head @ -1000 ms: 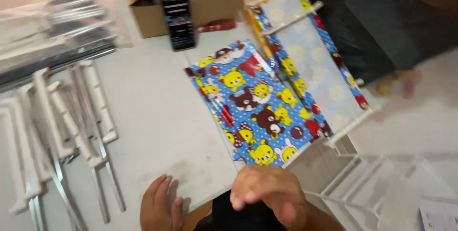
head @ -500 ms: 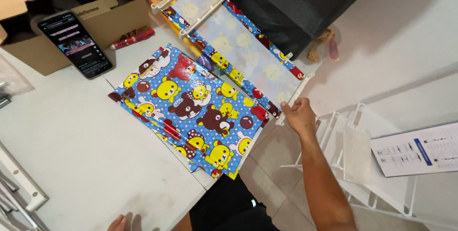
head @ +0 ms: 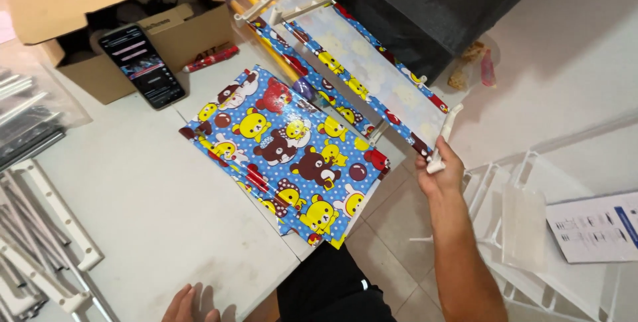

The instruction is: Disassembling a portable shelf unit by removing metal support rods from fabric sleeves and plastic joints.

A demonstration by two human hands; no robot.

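**deskwatcher:** White desk (head: 133, 202), pale tiled floor beside it, and honestly a lot of stuff spread around. Right hand (head: 440, 174) is out past the desk edge, fingers closed around the white plastic end bar (head: 444, 137) of a shelf panel (head: 362, 63), the one with the blue cartoon-bear fabric stretched along its sides. That panel runs from the hand up toward the top of the view, sort of bridging from the desk corner out over the floor.

**pegboard_pal:** And the other hand?

**deskwatcher:** Left hand (head: 189, 305) is barely in shot at the bottom edge, fingers spread and resting flat on the desk, holding nothing that I can see.

**pegboard_pal:** What's that colourful sheet in the middle?

**deskwatcher:** Stack of the same bear-print fabric sheets (head: 286, 159), lying flat on the desk and hanging a bit over its edge, just beside the panel. Behind it there's an open cardboard box (head: 100, 23) with a phone (head: 141, 65) propped against its front, screen lit. White plastic rails (head: 46, 229) and metal rods are piled at the left. On the floor to the right sit a white frame (head: 525, 229) and a paper instruction sheet (head: 591, 225).
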